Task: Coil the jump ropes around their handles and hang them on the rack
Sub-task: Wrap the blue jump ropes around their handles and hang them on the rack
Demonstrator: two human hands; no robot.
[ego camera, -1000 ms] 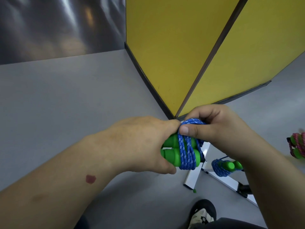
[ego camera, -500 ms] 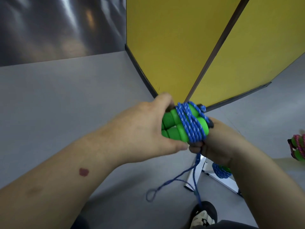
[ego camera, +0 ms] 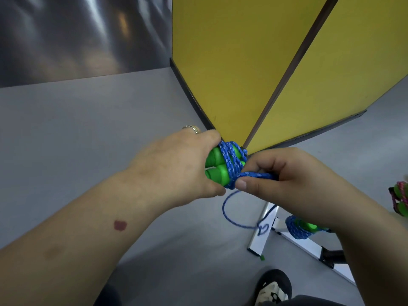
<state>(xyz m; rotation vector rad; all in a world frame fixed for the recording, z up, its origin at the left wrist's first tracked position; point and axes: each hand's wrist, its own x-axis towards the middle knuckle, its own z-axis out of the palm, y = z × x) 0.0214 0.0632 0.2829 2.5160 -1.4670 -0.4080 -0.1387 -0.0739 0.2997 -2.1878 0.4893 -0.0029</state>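
My left hand (ego camera: pixel 176 166) grips the two green handles (ego camera: pixel 217 167) of a jump rope, held side by side. Blue rope (ego camera: pixel 231 161) is coiled several times around them. My right hand (ego camera: pixel 287 182) pinches the blue rope just right of the coil, thumb on top. A loose loop of the rope (ego camera: pixel 234 219) hangs below my hands. A second coiled blue rope with green handles (ego camera: pixel 298 227) shows lower right by the white rack (ego camera: pixel 262 237), partly hidden by my right arm. A pink rope with green handles (ego camera: pixel 400 202) sits at the right edge.
A yellow folding partition (ego camera: pixel 254 62) stands just beyond my hands on the grey floor (ego camera: pixel 88 129). The rack's white foot and a black clamp (ego camera: pixel 331 257) lie on the floor at lower right. My shoe (ego camera: pixel 273 288) is at the bottom.
My right hand has come up from under the handles to their right side and now pinches the rope there. The hanging rope tail has swung right and formed a loop.
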